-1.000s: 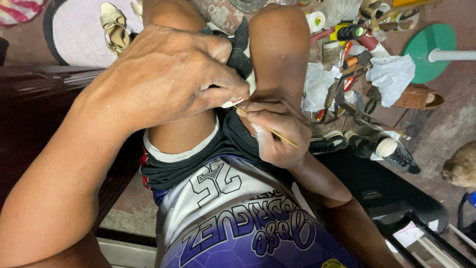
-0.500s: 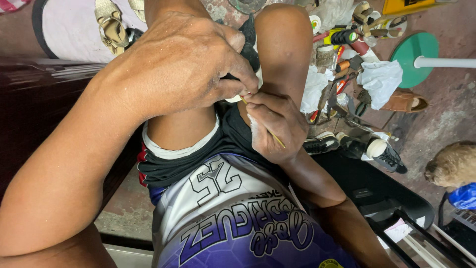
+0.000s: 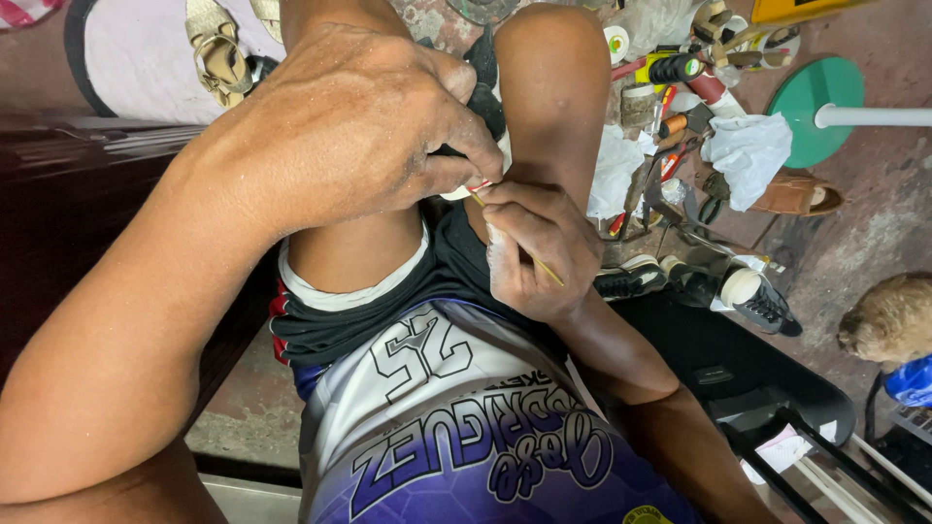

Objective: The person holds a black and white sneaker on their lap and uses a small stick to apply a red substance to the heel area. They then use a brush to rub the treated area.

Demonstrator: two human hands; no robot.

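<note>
Here left hand (image 3: 359, 126) grips shoe (image 3: 482, 97); right hand (image 3: 539, 252) pinches stick (image 3: 519, 243).

The bare concrete floor (image 3: 874, 223) carried a scatter of things: thread spools (image 3: 677, 69), a crumpled white cloth (image 3: 749, 153), a brown shoe (image 3: 798, 194), a black sneaker (image 3: 748, 294) and a round green base (image 3: 814, 97) with a white pole.

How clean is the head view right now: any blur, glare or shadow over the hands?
Head view: left hand and right hand are sharp and evenly lit, no glare; the thin stick reads clearly; the black shoe is largely hidden under the left hand; wide-angle stretch enlarges the near left forearm.
</note>
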